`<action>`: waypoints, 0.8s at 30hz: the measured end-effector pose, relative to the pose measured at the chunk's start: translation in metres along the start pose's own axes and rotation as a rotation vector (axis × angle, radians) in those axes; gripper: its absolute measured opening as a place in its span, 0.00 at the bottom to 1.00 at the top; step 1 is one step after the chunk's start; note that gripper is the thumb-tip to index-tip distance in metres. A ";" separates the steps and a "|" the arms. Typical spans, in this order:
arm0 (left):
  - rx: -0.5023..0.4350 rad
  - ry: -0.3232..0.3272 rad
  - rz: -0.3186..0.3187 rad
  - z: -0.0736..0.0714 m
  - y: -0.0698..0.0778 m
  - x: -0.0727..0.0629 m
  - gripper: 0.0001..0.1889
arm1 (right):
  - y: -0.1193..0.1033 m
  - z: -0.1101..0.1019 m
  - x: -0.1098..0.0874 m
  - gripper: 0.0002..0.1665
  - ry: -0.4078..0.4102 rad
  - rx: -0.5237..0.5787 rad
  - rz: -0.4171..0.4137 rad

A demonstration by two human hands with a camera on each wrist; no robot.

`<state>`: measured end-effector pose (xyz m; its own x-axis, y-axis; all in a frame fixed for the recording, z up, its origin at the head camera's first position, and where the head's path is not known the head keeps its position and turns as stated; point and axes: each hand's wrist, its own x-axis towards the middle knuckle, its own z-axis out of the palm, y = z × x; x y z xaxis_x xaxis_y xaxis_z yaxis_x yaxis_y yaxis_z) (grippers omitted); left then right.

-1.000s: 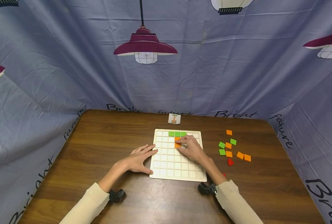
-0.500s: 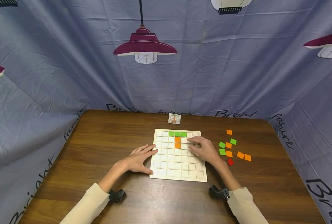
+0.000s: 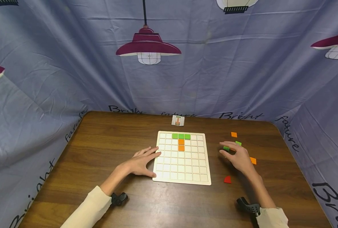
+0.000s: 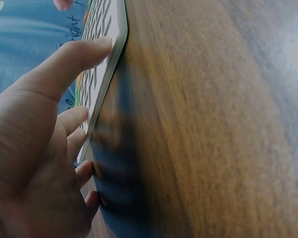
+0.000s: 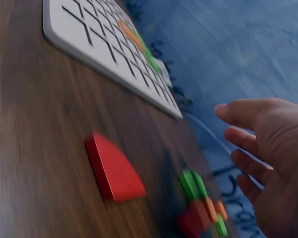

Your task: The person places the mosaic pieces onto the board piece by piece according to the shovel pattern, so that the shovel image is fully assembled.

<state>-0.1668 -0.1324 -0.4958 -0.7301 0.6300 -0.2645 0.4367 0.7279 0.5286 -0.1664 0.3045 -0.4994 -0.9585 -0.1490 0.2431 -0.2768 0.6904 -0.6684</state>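
A pale grid board (image 3: pixel 192 175) lies mid-table. Its top row holds a run of green square tiles (image 3: pixel 181 136), with two orange square tiles (image 3: pixel 181 148) in a column below the middle one. My left hand (image 3: pixel 140 163) rests on the board's left edge, fingers spread; in the left wrist view the thumb (image 4: pixel 89 53) touches its rim. Over the loose tiles on the right hovers my right hand (image 3: pixel 238 158), thumb and fingers apart and nothing between them. A green tile (image 3: pixel 226 148) shows beside its fingers, and the hand hides others. Nearer me lies a red piece with one curved side (image 5: pixel 114 171).
A small printed pattern card (image 3: pixel 178 120) lies behind the board, near the table's back edge. Around the right hand are loose orange tiles (image 3: pixel 253 160) and a green tile (image 3: pixel 238 143). A patterned blue curtain (image 3: pixel 214 79) surrounds the wooden table (image 3: pixel 114 133).
My right hand has let go of the lower orange tile on the board and moved right, over the loose tiles. The left hand and the board have stayed put.
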 end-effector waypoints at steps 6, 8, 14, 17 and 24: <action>0.001 0.000 0.002 0.000 0.001 0.000 0.50 | 0.020 -0.028 -0.019 0.23 0.016 -0.026 0.089; -0.001 -0.002 0.000 0.000 0.002 0.000 0.50 | 0.028 -0.035 -0.026 0.24 0.013 -0.030 0.121; 0.003 -0.003 -0.002 0.001 0.001 0.000 0.50 | 0.051 -0.056 -0.046 0.26 0.026 -0.047 0.188; 0.003 -0.002 -0.002 0.001 0.000 0.000 0.50 | 0.061 -0.063 -0.054 0.28 0.021 -0.043 0.218; 0.001 -0.001 -0.004 0.001 -0.001 0.000 0.50 | 0.080 -0.065 -0.065 0.28 0.008 -0.053 0.230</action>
<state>-0.1672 -0.1331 -0.4969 -0.7318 0.6269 -0.2672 0.4340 0.7310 0.5265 -0.1221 0.4149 -0.5230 -0.9952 0.0223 0.0948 -0.0471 0.7420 -0.6687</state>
